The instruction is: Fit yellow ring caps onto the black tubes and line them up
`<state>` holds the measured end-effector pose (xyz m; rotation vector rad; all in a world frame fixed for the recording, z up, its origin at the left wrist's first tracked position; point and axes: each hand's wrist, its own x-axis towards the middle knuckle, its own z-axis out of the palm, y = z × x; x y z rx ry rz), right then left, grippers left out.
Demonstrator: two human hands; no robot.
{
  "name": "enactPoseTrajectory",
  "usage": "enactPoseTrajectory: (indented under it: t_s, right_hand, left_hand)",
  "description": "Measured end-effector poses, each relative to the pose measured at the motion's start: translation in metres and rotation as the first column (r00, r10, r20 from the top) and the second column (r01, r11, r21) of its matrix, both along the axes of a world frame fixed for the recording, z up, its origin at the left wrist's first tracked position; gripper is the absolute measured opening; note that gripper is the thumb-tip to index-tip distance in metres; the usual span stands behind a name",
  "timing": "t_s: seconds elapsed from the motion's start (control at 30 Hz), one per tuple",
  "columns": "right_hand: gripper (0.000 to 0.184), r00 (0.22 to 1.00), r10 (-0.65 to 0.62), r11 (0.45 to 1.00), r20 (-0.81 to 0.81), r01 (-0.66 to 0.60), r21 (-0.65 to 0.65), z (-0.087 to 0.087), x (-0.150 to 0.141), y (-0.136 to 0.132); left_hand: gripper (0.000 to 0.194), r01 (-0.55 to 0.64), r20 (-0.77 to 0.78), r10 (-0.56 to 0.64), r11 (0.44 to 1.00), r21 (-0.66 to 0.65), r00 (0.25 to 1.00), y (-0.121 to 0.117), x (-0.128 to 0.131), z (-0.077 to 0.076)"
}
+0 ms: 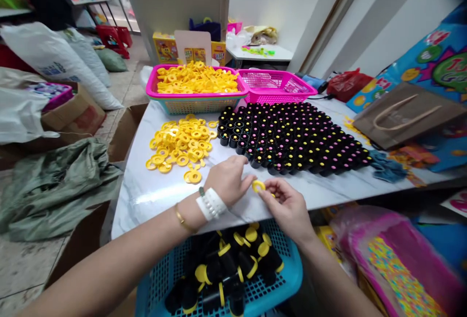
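Observation:
A small yellow plastic ring (258,186) is pinched in my right hand (288,205), over the table's front edge. Another bit of yellow shows among its curled fingers. My left hand (226,178) is just left of the ring, its thumb tip close to it and apart from the bent fingers; I see nothing held there. Beyond both hands stand tightly packed rows of black cylindrical cups (292,137), with yellow and pink dots showing in them. To the left lies a loose pile of yellow ring pieces with tabs (182,141).
Below the table edge, a blue basket (292,283) holds black cylinders with yellow caps (224,250). At the back, a pink-rimmed basket (150,88) is heaped with yellow pieces, beside another pink basket (280,95). A brown paper bag (404,112) is at right; sacks (54,59) stand left.

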<state>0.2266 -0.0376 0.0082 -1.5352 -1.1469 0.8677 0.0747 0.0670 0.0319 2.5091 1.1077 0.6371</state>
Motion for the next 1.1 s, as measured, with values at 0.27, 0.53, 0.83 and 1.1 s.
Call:
enactPoseTrajectory:
  t_s: [0.27,0.53,0.83,1.1]
  right_hand:
    - [0.058,0.981,0.066,0.989,0.184,-0.039,-0.145,-0.002,0.011,0.029]
    - [0.045,0.913,0.152,0.984,0.379,-0.102,-0.148,0.006,0.008,0.035]
    - [0.032,0.854,0.347,0.937,0.388,-0.299,-0.18,0.021,0.0,0.02]
    - [0.028,0.916,0.385,0.91,0.112,-0.357,-0.211,0.023,-0.004,-0.001]
  left_hand:
    - [0.029,-0.121,0.11,0.139,0.981,-0.153,0.984,0.03,0.025,-0.02]
    - [0.029,-0.068,0.074,0.086,0.973,-0.221,0.994,0.016,0.014,-0.013]
    - [0.049,-0.081,0.191,0.154,0.935,-0.345,0.97,-0.016,-0.012,-0.008]
    - [0.024,0.0,0.189,0.038,0.981,-0.195,0.981,-0.039,-0.025,-0.01]
